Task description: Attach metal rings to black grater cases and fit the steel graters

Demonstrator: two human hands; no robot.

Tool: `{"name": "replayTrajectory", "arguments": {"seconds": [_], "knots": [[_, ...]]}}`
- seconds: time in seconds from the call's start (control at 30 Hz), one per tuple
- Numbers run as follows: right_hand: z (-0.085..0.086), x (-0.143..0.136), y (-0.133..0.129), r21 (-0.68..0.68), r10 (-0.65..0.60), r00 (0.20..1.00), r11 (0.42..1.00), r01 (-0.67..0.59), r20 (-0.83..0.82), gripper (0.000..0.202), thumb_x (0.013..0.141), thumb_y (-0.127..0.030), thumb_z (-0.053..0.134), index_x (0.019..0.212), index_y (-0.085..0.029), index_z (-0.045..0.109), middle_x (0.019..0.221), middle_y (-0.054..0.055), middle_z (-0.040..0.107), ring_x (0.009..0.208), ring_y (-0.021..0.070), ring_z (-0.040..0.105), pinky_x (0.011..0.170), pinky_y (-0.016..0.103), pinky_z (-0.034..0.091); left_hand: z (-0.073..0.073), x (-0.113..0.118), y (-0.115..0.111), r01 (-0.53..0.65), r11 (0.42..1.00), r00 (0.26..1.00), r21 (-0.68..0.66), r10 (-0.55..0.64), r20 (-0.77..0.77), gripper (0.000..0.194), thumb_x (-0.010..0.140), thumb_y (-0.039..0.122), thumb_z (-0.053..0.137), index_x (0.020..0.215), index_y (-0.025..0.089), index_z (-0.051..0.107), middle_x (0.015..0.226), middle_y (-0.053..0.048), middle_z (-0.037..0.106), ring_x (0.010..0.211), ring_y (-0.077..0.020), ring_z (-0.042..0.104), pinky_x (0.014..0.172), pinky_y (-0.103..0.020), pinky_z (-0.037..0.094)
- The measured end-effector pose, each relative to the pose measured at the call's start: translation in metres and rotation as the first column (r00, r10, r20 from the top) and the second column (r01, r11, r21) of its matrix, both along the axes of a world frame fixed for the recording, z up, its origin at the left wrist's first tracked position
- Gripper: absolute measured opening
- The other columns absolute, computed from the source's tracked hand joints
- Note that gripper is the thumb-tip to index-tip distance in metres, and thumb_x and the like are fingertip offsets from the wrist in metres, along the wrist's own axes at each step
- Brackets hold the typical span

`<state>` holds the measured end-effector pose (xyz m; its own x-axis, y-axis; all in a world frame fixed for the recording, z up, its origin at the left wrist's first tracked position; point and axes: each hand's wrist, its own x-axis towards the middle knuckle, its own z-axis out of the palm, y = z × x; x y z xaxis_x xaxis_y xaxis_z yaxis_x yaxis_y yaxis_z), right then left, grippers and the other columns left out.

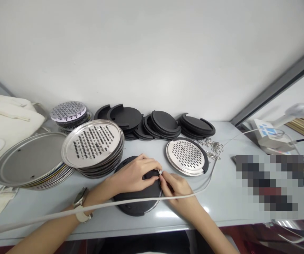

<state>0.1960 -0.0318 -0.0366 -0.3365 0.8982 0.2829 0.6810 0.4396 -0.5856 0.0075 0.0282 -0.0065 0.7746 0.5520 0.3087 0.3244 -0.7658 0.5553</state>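
A black round disc (137,197) lies on the grey table (220,197) in front of me. My left hand (133,173) presses down on its top, fingers curled over the right edge. My right hand (177,188) pinches a small metal clip (159,172) at that same edge, fingertips meeting the left fingers. A watch sits on my left wrist. A white cable (130,203) runs across both forearms.
A stack of perforated steel discs (93,144) and plain steel plates (30,160) sit left. A finished steel-and-black disc (186,157) lies right, beside loose metal clips (211,145). Black discs (165,123) line the wall. A white bag (0,123) stands far left.
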Motion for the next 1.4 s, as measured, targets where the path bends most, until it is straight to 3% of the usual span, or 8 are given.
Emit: {"name": "replayTrajectory", "arguments": {"seconds": [0.3, 0.77, 1.4], "knots": [[-0.0016, 0.0001, -0.0017, -0.027, -0.003, 1.0, 1.0, 0.003, -0.005, 0.02, 0.097, -0.021, 0.033, 0.083, -0.018, 0.047, 0.063, 0.0, 0.047, 0.055, 0.0138, 0.047, 0.053, 0.025, 0.032, 0.0047, -0.0006, -0.005, 0.005, 0.996, 0.997, 0.087, 0.002, -0.078, 0.022, 0.091, 0.015, 0.05, 0.113, 0.017, 0.052, 0.106, -0.008, 0.056, 0.1, -0.0202, 0.053, 0.09, -0.033, 0.044], [0.0002, -0.0012, -0.0009, -0.004, -0.004, 1.0, 1.0, 0.004, 0.005, 0.02, 0.096, -0.019, 0.033, 0.081, -0.019, 0.046, 0.062, -0.001, 0.047, 0.053, 0.0131, 0.046, 0.052, 0.024, 0.033, 0.0021, -0.0006, -0.0041, -0.038, 0.988, 0.992, 0.147, 0.056, -0.114, 0.011, 0.091, 0.019, 0.051, 0.101, 0.016, 0.055, 0.093, -0.006, 0.057, 0.092, -0.0206, 0.054, 0.089, -0.036, 0.042], [-0.0016, -0.0009, -0.0014, -0.027, -0.015, 1.0, 1.0, 0.015, -0.002, 0.022, 0.097, -0.021, 0.032, 0.078, -0.02, 0.042, 0.061, -0.002, 0.044, 0.054, 0.0135, 0.044, 0.052, 0.025, 0.031, 0.0073, -0.0003, -0.0057, -0.021, 0.983, 0.993, 0.185, 0.042, -0.111, 0.02, 0.091, 0.018, 0.049, 0.111, 0.016, 0.053, 0.105, -0.009, 0.057, 0.101, -0.0227, 0.053, 0.092, -0.038, 0.042]]}}
